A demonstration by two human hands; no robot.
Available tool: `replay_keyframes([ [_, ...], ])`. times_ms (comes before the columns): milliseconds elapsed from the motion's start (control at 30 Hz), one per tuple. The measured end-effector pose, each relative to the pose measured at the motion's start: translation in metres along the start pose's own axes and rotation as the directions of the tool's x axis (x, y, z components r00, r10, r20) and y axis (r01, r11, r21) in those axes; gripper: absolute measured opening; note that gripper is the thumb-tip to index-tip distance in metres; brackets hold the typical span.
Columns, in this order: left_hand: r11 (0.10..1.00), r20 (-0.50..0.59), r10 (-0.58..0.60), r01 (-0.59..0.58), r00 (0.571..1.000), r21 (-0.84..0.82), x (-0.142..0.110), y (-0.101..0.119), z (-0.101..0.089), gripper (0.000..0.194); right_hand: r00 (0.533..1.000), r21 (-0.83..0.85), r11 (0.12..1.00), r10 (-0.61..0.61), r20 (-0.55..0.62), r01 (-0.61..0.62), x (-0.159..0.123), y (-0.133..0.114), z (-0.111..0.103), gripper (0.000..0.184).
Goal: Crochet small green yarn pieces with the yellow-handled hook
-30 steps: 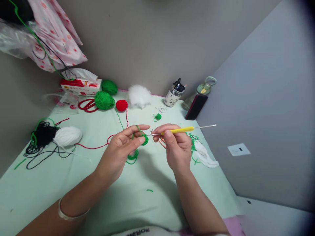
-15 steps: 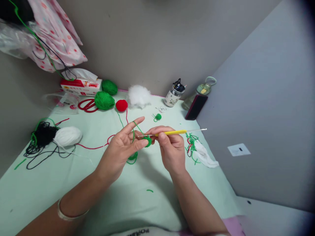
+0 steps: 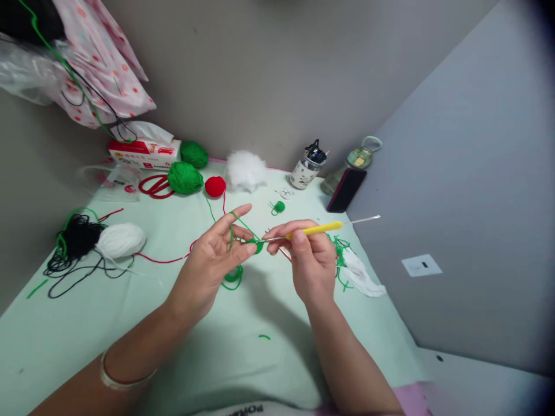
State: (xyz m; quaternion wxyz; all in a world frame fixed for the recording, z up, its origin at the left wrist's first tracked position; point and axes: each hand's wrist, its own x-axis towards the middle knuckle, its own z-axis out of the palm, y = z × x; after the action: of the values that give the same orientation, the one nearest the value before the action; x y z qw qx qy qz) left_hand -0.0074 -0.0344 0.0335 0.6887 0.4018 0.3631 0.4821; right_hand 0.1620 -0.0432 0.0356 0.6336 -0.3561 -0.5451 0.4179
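Observation:
Between the thumb and fingers of my left hand (image 3: 212, 257) is a small green crochet piece (image 3: 259, 247), partly hidden by the thumb. Green yarn (image 3: 245, 224) runs from the piece up over my raised left index finger. My right hand (image 3: 313, 260) grips a crochet hook (image 3: 318, 229) by its yellow handle, pen-like. The hook's left metal end meets the crochet piece, while the other end points out to the right. Loose loops of green yarn (image 3: 234, 278) lie on the table below my left hand.
Green yarn balls (image 3: 185, 177), a red ball (image 3: 215, 186), red-handled scissors (image 3: 156, 186) and white stuffing (image 3: 246, 170) stand along the back. White yarn (image 3: 121, 240) and black yarn (image 3: 80, 240) lie left. A pen cup (image 3: 307, 167), a bottle (image 3: 358, 159) and a phone (image 3: 346, 190) are back right.
My right hand and the crochet hook have moved to the right and tilted slightly, drawing the hook's tip back across the piece. My left hand stays almost in place, still holding the piece.

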Motion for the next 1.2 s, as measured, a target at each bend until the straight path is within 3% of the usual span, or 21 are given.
replay_keyframes([
  [100,0.993,-0.058,0.071,-0.065,0.996,0.099,-0.002,0.001,0.002,0.059,0.977,-0.262,0.942,-0.203,0.06,0.211,-0.005,-0.001,0.001,0.02],
  [167,0.98,-0.124,0.123,-0.101,0.985,0.174,-0.004,0.002,0.005,0.059,0.92,-0.415,0.821,-0.356,0.166,0.392,-0.009,0.001,0.002,0.021],
  [233,0.976,-0.156,0.133,-0.102,0.979,0.19,-0.005,0.003,0.008,0.064,0.839,-0.542,0.646,-0.474,0.266,0.537,-0.012,0.005,0.003,0.024],
  [300,0.993,-0.111,0.08,-0.069,0.991,0.098,-0.005,0.003,0.009,0.07,0.775,-0.652,0.457,-0.524,0.352,0.605,-0.015,0.009,0.004,0.027],
  [367,0.997,-0.01,-0.041,0.041,0.999,-0.067,-0.004,0.004,0.007,0.071,0.749,-0.702,0.361,-0.546,0.374,0.614,-0.016,0.01,0.003,0.03],
  [400,0.984,0.039,-0.107,0.111,0.994,-0.142,-0.003,0.005,0.006,0.068,0.76,-0.695,0.392,-0.549,0.349,0.603,-0.016,0.01,0.003,0.031],
  [467,0.949,0.098,-0.203,0.22,0.974,-0.226,0.0,0.007,0.003,0.059,0.831,-0.602,0.604,-0.519,0.2,0.522,-0.014,0.007,0.002,0.027],
  [533,0.944,0.093,-0.215,0.231,0.972,-0.237,0.002,0.011,0.001,0.052,0.925,-0.386,0.849,-0.38,0.027,0.36,-0.01,0.004,0.001,0.024],
  [600,0.959,0.074,-0.175,0.187,0.982,-0.211,0.002,0.012,0.001,0.051,0.973,-0.171,0.96,-0.231,-0.02,0.224,-0.006,0.002,0.002,0.021],
  [667,0.973,0.077,-0.148,0.159,0.986,-0.165,0.001,0.011,0.003,0.053,0.988,-0.093,0.984,-0.154,0.011,0.154,-0.003,0.003,0.004,0.019],
  [733,0.984,0.074,-0.118,0.127,0.99,-0.127,0.0,0.008,0.004,0.054,0.992,-0.127,0.984,-0.125,0.027,0.127,-0.003,0.005,0.006,0.018],
  [867,0.995,0.038,-0.053,0.056,0.998,-0.079,-0.001,0.003,0.005,0.058,0.989,-0.199,0.969,-0.148,0.009,0.147,-0.004,0.005,0.007,0.018],
  [1067,0.997,0.017,-0.04,0.041,0.999,-0.07,0.001,0.0,0.005,0.064,0.991,-0.171,0.976,-0.134,0.03,0.137,-0.004,0.005,0.006,0.019],
  [1133,0.998,-0.009,-0.014,0.013,1.0,-0.064,0.001,0.0,0.006,0.064,0.983,-0.27,0.945,-0.177,0.048,0.184,-0.007,0.007,0.006,0.02],
  [1200,0.996,-0.022,-0.01,0.008,1.0,-0.089,0.0,0.0,0.008,0.063,0.943,-0.469,0.82,-0.313,0.116,0.33,-0.011,0.009,0.007,0.024],
])
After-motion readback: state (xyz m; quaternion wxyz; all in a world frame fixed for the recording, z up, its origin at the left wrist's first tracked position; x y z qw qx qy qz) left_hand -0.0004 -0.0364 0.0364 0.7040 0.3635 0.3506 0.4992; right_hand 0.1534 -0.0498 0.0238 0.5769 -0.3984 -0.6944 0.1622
